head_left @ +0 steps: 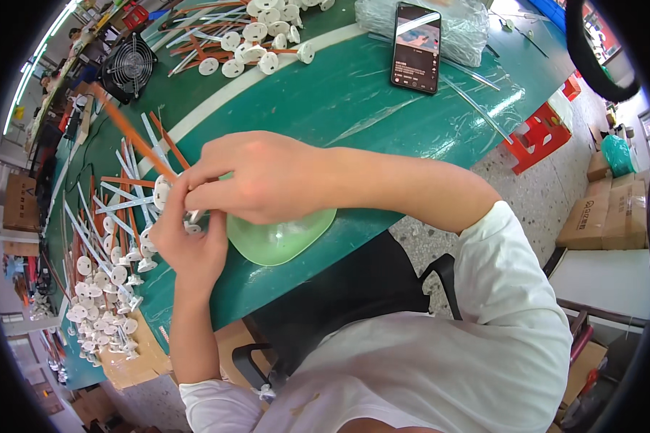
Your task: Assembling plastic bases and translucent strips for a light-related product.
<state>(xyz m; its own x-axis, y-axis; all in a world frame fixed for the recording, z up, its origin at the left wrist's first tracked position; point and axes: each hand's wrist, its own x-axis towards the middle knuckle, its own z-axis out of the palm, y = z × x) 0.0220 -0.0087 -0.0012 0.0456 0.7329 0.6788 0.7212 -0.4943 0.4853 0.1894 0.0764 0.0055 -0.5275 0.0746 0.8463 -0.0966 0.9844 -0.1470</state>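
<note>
Both my hands meet over the left part of the green table. My left hand is closed around a white round slotted cap, from which an orange strip sticks up toward the far left. From the right, my right hand reaches across with its fingers bent and pressed in at the same cap. Whatever lies between its fingertips is hidden. A light green dish sits under the right hand, partly covered by it. To the left of my hands lies a heap of similar white caps with grey and orange strips.
Another pile of capped strips lies at the far side. Beyond it on the right are a phone with a lit screen and a clear plastic bag. A black fan stands far left. Red stools stand right of the table.
</note>
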